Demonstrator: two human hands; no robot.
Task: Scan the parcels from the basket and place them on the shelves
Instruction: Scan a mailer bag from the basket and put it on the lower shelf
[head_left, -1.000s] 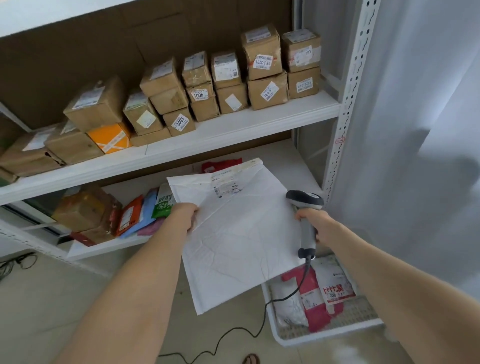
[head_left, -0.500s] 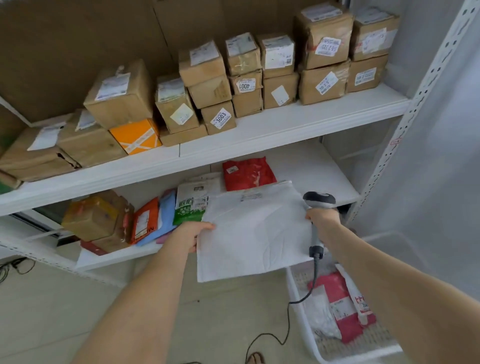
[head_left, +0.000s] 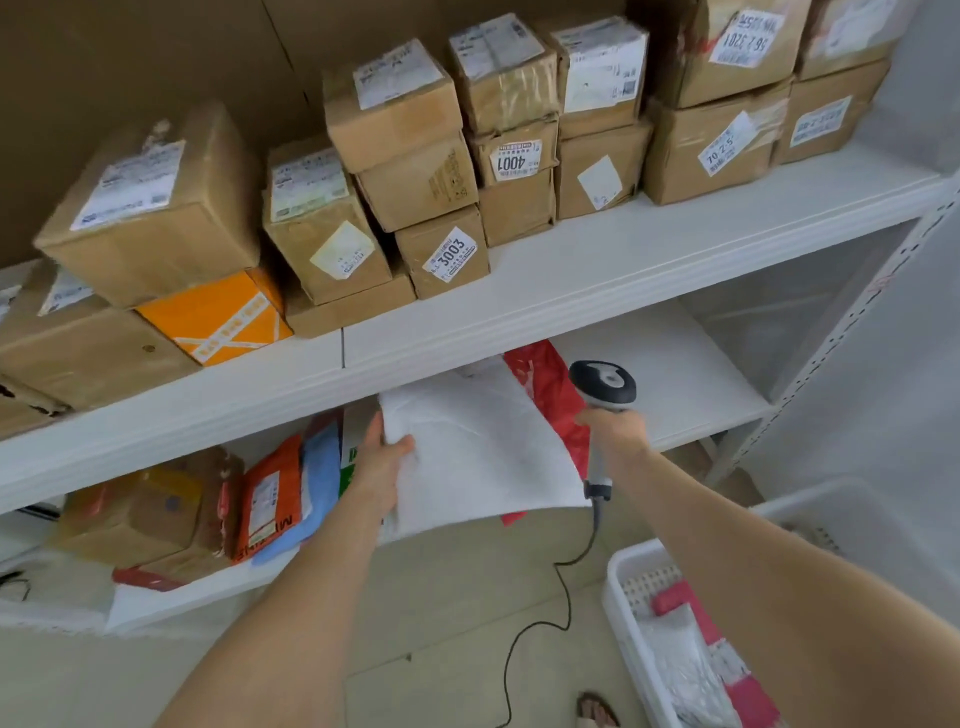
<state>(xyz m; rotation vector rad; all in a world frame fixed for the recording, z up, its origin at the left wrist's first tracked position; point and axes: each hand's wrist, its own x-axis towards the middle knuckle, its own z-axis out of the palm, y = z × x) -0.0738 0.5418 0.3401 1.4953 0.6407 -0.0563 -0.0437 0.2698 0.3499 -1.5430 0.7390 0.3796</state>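
The left hand is pinching the left edge of a white padded envelope, thumb on top and fingers curled underneath. The envelope is lying partly inside the lower shelf, its near edge hanging past the shelf front. It is covering part of a red parcel beneath it on the right.

The right hand is wrapping tightly around the handle of a corded barcode scanner, just beside the envelope's right edge. Its black cable is trailing down to the floor.

The white basket is sitting on the floor at the lower right, holding red and white bagged parcels.

To the left of the envelope, orange, blue and green-and-white packets are leaning together. The upper shelf is carrying stacked brown boxes and 1 orange box.
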